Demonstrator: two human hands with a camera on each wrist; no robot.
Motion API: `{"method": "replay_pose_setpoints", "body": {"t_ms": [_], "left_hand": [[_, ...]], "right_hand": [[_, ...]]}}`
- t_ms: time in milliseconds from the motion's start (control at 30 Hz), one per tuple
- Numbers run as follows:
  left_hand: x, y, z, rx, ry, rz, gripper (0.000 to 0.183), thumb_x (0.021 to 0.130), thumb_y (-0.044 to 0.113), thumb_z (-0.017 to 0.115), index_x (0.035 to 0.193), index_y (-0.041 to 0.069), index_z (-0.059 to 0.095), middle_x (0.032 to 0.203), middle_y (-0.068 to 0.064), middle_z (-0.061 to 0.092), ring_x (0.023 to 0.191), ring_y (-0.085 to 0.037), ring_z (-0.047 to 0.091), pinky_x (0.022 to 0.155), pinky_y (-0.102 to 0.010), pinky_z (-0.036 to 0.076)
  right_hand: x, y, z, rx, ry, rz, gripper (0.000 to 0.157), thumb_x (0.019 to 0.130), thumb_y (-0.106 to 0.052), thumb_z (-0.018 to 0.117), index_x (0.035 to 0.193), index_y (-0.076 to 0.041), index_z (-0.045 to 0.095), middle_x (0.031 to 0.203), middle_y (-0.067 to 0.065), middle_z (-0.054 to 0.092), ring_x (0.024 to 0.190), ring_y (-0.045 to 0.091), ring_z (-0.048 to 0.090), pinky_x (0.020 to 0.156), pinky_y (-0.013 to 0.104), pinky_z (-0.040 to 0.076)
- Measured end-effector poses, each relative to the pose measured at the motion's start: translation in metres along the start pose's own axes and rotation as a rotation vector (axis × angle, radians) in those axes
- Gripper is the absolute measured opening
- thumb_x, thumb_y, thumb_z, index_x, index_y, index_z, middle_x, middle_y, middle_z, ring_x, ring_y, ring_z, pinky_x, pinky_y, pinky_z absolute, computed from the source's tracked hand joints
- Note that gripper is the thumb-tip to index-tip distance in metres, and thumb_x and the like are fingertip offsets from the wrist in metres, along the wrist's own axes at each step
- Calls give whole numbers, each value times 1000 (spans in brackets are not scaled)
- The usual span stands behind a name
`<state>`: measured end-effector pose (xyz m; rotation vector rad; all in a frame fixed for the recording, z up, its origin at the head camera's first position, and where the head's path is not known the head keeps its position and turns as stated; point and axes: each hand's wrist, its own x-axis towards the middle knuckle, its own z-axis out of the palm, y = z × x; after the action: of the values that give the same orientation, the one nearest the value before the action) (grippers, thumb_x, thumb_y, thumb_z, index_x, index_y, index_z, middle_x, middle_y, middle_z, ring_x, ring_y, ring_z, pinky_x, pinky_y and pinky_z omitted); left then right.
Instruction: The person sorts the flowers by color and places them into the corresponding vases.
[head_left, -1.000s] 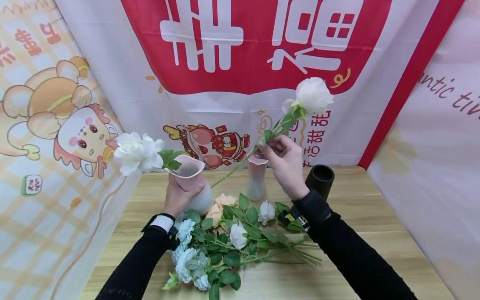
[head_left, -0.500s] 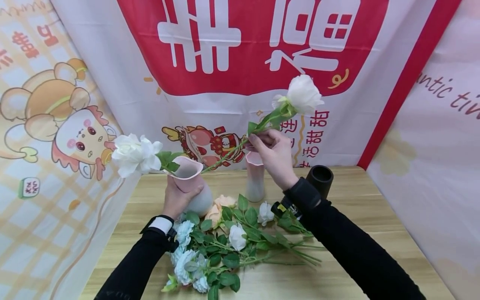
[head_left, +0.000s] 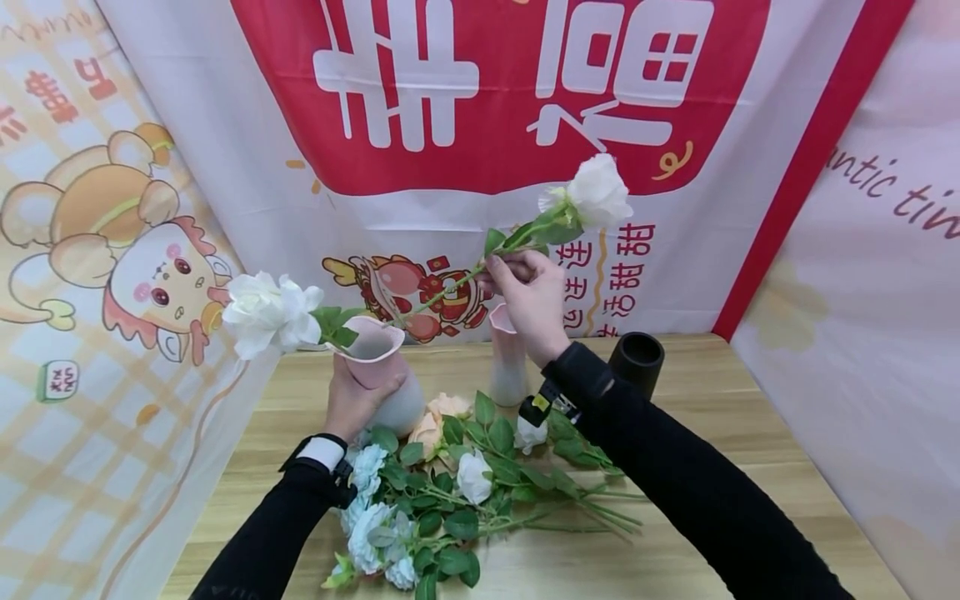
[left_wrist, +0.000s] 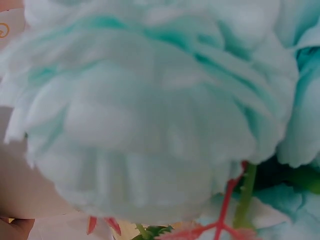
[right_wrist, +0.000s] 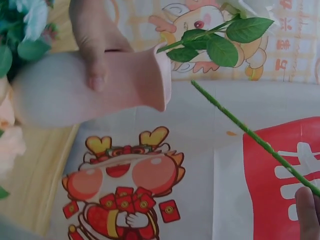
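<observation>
My left hand (head_left: 352, 404) grips the neck of a pink-and-white vase (head_left: 401, 407) from its left side. A white flower (head_left: 272, 315) with green leaves sits in the vase, leaning out over the left rim. My right hand (head_left: 528, 302) pinches the green stem of a white rose (head_left: 600, 190), its bloom up and to the right. In the right wrist view the stem's cut end (right_wrist: 195, 83) stands just off the vase mouth (right_wrist: 165, 75). A light blue flower (left_wrist: 145, 120) fills most of the left wrist view, hiding much of the left hand there.
Behind the right hand stands a slimmer pink-and-white vase (head_left: 508, 375), with a black cylinder (head_left: 637, 362) to its right. Light blue flowers (head_left: 371, 533), peach flowers (head_left: 429, 432) and white roses (head_left: 474, 477) lie on the wooden table (head_left: 720, 433). Printed cloths rise behind and at both sides.
My right hand has moved left with the white rose, bringing the stem's lower end from behind the vase up to its mouth. The left hand and its vase have hardly moved.
</observation>
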<state>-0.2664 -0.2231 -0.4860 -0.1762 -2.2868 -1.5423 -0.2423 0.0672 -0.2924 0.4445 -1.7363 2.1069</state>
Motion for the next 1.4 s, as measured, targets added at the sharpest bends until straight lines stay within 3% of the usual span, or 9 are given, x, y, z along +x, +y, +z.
{"method": "replay_pose_setpoints", "body": {"t_ms": [267,433,767,967,1167,1400], "left_hand": [[-2,-1,-4,23,19,6,106,69,33,92,151,23,24,137,-9,48,121,-28,49,99,-49,39],[1,0,-4,30,14,-9,109,69,36,91,152,23,22,139,-10,46,122,-29,48,100,-49,38],[3,-2,-5,33,6,-19,110,70,35,91,152,25,20,140,-11,45,123,-30,47,101,-50,38],[3,-1,0,31,6,4,109,71,36,90,153,26,19,141,-12,45,124,-31,47,101,-51,38],[-1,-1,0,58,1,-28,111,69,37,91,153,21,20,140,-13,46,123,-32,48,100,-51,38],[1,1,-1,57,6,-19,109,70,36,91,152,19,21,140,-14,45,124,-33,46,101,-52,37]], "right_hand": [[0,12,15,126,32,76,18,96,-2,63,111,8,62,101,26,67,87,33,69,82,43,55],[1,23,28,137,4,33,16,96,2,62,109,11,62,101,30,65,90,45,65,81,45,55],[0,35,47,-178,-81,-56,13,96,-4,63,105,5,68,94,17,71,82,33,68,72,35,57],[-2,41,53,-259,-144,-96,14,98,-6,62,106,3,70,92,17,70,75,18,68,69,32,57],[-4,45,63,-390,-218,-142,14,99,-8,61,105,0,70,95,11,69,81,18,68,71,22,54],[0,47,79,-529,-354,-222,14,99,-10,61,107,-5,71,97,7,71,87,11,66,73,19,50]]}}
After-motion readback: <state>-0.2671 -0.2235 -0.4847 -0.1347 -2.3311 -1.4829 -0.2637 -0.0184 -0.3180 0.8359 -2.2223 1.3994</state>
